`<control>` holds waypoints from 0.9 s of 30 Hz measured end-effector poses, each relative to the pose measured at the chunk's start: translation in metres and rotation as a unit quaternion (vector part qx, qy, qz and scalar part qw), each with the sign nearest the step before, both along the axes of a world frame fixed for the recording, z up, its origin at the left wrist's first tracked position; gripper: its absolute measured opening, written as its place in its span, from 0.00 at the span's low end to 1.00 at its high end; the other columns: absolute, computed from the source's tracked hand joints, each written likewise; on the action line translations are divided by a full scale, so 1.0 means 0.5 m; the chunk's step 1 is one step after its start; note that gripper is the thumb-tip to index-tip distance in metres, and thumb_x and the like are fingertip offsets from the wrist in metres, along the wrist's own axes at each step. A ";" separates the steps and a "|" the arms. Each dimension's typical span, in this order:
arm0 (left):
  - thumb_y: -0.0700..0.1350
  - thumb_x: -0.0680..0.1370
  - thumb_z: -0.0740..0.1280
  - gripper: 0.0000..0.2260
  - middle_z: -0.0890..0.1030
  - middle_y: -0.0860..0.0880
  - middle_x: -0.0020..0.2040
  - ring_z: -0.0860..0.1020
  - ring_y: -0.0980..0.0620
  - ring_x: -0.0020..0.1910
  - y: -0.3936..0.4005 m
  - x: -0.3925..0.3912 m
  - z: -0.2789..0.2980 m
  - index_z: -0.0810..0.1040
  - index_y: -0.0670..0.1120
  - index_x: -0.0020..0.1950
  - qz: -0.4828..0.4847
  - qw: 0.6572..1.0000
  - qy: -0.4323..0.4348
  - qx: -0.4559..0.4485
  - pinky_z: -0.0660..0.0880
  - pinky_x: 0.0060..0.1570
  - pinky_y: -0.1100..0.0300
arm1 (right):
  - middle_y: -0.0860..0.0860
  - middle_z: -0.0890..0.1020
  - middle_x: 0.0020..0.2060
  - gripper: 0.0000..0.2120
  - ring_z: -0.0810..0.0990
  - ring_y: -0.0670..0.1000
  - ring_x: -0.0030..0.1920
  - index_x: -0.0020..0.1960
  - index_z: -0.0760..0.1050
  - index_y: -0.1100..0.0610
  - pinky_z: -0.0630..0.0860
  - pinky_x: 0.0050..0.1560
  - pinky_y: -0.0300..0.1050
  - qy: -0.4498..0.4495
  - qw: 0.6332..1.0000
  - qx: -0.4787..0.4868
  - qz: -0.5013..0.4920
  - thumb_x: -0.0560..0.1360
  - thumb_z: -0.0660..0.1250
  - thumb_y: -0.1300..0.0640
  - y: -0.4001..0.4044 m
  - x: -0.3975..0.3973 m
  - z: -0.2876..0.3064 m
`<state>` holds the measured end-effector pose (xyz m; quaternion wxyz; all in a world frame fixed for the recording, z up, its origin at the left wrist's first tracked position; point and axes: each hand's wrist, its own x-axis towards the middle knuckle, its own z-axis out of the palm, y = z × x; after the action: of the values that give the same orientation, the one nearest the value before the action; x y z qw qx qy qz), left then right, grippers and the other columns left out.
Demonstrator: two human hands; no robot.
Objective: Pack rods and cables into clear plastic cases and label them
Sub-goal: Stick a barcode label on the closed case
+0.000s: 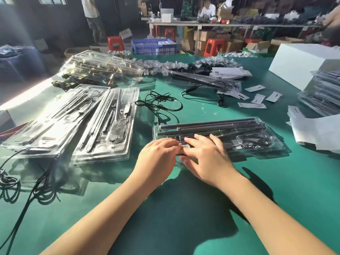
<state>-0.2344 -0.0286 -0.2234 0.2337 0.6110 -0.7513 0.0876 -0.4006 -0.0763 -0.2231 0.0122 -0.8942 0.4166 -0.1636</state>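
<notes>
A clear plastic case lies across the green table in front of me, holding dark rods and a coiled black cable. My left hand and my right hand rest side by side on the case's near left part, fingers fairly straight and pressing down. A small barcode label shows between the fingers. Whether either hand pinches the label I cannot tell, since the fingers are blurred.
Two filled cases lie to the left, with more cases behind them. Loose black cables sit mid-table and at the left edge. Paper labels and a case stack lie right, near a white box.
</notes>
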 end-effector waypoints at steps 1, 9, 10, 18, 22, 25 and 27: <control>0.42 0.74 0.68 0.15 0.81 0.50 0.60 0.79 0.48 0.60 0.005 0.004 0.001 0.81 0.46 0.60 -0.024 0.999 -0.020 0.018 0.74 0.60 0.54 | 0.48 0.65 0.75 0.21 0.57 0.54 0.76 0.68 0.71 0.40 0.45 0.74 0.60 0.060 0.997 0.035 -0.025 0.79 0.54 0.38 -0.006 -0.016 -0.001; 0.54 0.81 0.57 0.18 0.71 0.58 0.70 0.75 0.58 0.62 0.013 0.004 0.011 0.71 0.53 0.70 0.054 0.994 -0.059 0.074 0.76 0.47 0.61 | 0.54 0.56 0.77 0.55 0.56 0.63 0.75 0.78 0.49 0.46 0.60 0.70 0.63 0.127 0.906 0.195 -0.354 0.58 0.39 0.18 -0.109 -0.253 0.042; 0.53 0.81 0.58 0.18 0.71 0.58 0.70 0.76 0.58 0.62 0.012 0.000 0.009 0.72 0.53 0.70 0.063 0.994 -0.060 0.073 0.77 0.47 0.61 | 0.56 0.61 0.76 0.57 0.60 0.63 0.73 0.78 0.52 0.49 0.62 0.69 0.61 0.123 0.904 0.200 -0.358 0.58 0.40 0.18 -0.118 -0.266 0.045; 0.46 0.78 0.64 0.23 0.65 0.50 0.75 0.63 0.52 0.74 0.010 -0.022 -0.010 0.68 0.48 0.73 -0.013 0.994 -0.070 0.081 0.59 0.72 0.56 | 0.61 0.70 0.69 0.39 0.71 0.61 0.66 0.70 0.65 0.65 0.68 0.63 0.53 -0.044 0.874 0.273 -0.399 0.72 0.68 0.38 -0.177 -0.281 0.073; 0.52 0.82 0.51 0.24 0.50 0.54 0.79 0.46 0.52 0.78 0.000 -0.020 -0.025 0.51 0.56 0.78 -0.022 0.988 -0.029 0.152 0.42 0.74 0.57 | 0.64 0.71 0.67 0.39 0.72 0.60 0.61 0.65 0.68 0.71 0.65 0.66 0.57 -0.174 0.826 0.362 -0.395 0.66 0.77 0.46 -0.198 -0.299 0.085; 0.54 0.83 0.53 0.23 0.53 0.55 0.79 0.48 0.53 0.78 -0.001 -0.015 -0.021 0.54 0.58 0.78 -0.017 0.988 -0.001 0.157 0.45 0.75 0.56 | 0.62 0.77 0.62 0.37 0.78 0.59 0.56 0.67 0.70 0.66 0.76 0.55 0.48 -0.280 0.761 0.421 -0.407 0.64 0.76 0.51 -0.207 -0.327 0.100; 0.54 0.82 0.54 0.22 0.56 0.55 0.78 0.50 0.54 0.78 -0.002 -0.010 -0.019 0.58 0.59 0.77 -0.015 0.989 0.033 0.141 0.48 0.75 0.56 | 0.56 0.81 0.42 0.30 0.78 0.50 0.32 0.61 0.78 0.61 0.76 0.27 0.37 -0.355 0.715 0.470 -0.376 0.61 0.74 0.52 -0.203 -0.350 0.111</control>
<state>-0.2392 -0.0295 -0.2330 0.1713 0.6287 -0.7574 -0.0425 -0.5757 -0.1779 -0.1676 0.5157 -0.4192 0.7067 -0.2429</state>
